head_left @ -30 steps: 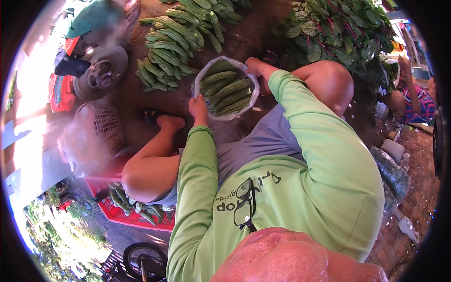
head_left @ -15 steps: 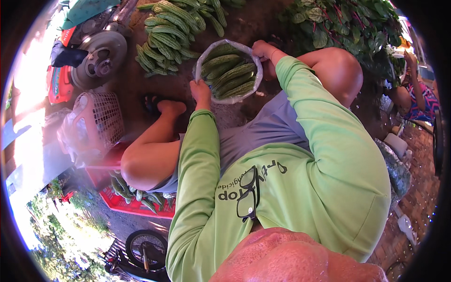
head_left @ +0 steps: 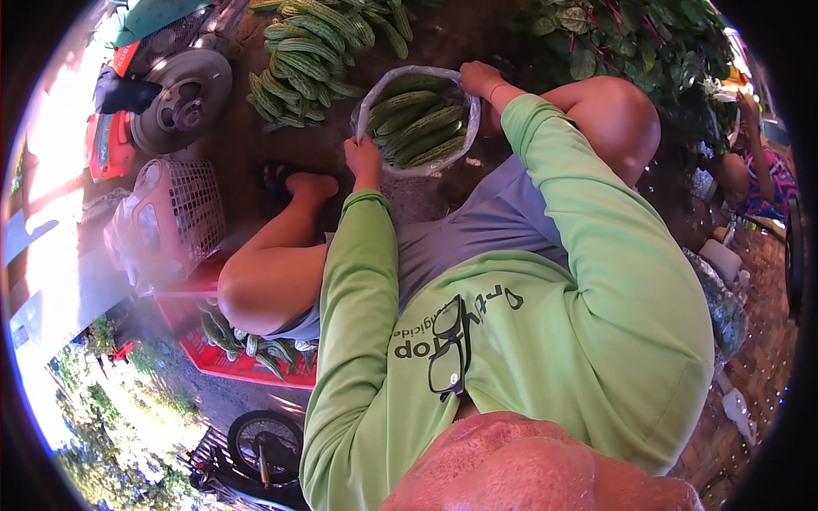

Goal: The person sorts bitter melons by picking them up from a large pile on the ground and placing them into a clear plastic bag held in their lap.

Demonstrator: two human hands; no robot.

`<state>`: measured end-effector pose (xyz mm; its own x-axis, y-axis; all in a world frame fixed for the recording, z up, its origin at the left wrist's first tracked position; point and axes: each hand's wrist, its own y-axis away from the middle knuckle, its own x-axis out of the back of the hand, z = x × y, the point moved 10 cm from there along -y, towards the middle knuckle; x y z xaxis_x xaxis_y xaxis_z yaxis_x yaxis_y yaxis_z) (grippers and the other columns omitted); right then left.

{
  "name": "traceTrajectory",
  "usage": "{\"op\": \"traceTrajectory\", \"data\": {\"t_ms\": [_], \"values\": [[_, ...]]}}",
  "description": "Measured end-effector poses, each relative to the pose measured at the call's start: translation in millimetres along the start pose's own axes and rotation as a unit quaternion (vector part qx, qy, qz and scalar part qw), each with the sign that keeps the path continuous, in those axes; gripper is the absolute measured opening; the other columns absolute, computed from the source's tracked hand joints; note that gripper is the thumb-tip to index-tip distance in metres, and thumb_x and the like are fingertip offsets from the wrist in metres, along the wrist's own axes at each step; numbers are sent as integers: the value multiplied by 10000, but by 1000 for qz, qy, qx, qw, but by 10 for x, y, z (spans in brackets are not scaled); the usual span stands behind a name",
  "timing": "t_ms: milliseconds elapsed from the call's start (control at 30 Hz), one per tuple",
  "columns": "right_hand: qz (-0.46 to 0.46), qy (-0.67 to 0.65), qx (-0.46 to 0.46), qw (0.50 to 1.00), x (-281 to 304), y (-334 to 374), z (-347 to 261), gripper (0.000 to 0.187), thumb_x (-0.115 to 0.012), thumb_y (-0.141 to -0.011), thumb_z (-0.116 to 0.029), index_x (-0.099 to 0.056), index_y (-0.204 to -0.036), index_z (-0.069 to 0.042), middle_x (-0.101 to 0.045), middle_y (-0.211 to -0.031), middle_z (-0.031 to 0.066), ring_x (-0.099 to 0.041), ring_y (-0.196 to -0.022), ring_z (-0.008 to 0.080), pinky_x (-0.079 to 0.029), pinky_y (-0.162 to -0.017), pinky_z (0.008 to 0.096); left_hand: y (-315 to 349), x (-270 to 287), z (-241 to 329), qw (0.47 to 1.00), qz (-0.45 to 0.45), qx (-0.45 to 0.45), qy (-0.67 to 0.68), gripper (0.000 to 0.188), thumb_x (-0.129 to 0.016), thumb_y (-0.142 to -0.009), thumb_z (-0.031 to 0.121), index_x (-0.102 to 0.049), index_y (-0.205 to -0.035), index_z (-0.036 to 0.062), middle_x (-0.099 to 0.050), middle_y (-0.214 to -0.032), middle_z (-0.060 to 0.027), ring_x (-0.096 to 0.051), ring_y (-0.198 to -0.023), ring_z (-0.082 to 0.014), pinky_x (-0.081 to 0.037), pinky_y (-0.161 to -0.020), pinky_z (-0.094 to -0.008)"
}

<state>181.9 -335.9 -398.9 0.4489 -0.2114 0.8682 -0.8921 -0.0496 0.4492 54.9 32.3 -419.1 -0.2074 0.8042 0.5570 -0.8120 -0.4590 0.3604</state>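
Observation:
A clear plastic bag (head_left: pixel 417 75) stands on the ground in front of me, its mouth held wide. Several long green bitter gourds (head_left: pixel 422 129) lie side by side inside it. My left hand (head_left: pixel 365 160) is closed on the bag's near left rim. At the far right rim, my right hand (head_left: pixel 481 79) pinches the plastic. Just beyond the bag, to the left, a heap of bitter gourds (head_left: pixel 302 60) lies on the ground.
Leafy greens with reddish stems (head_left: pixel 630 43) are piled at the far right. A weighing scale (head_left: pixel 183 102) and a pink lattice basket (head_left: pixel 196 209) stand at left. Behind my left knee sits a red crate (head_left: pixel 247 370) holding gourds. Another person (head_left: pixel 763 175) is at the right edge.
The bag and both hands have shifted slightly away from me. My grip on the rim is the same, and the gourds inside look alike.

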Motion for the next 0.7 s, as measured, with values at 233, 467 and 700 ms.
{"op": "traceTrajectory", "data": {"t_ms": [233,467,700], "values": [[-28,-236,-122,964,-140,-162,162,276,-614,-880,-176,-788,-1025,-18,-720,-1128,286,-699,-1080,453,-566,-948,514,-1,1,3,1000,8,-3,28,283,-650,-946,213,-595,-1131,7,-696,-1104,-256,-679,-1051,-429,-510,-915,-486],[114,-201,15,973,391,-389,-82,315,-580,-898,-231,-763,-1105,-80,-754,-1104,189,-712,-1092,353,-541,-950,441,192,221,172,994,82,-35,65,216,-628,-967,156,-563,-1123,21,-662,-1018,-232,-659,-959,-401,-502,-878,-474],[167,-226,45,959,691,-634,-56,328,-572,-891,-214,-763,-1137,-108,-754,-1119,181,-711,-1087,361,-542,-971,438,581,143,249,981,138,-8,133,239,-656,-951,116,-503,-1107,19,-629,-1019,-187,-635,-912,-332,-506,-869,-448]]}}
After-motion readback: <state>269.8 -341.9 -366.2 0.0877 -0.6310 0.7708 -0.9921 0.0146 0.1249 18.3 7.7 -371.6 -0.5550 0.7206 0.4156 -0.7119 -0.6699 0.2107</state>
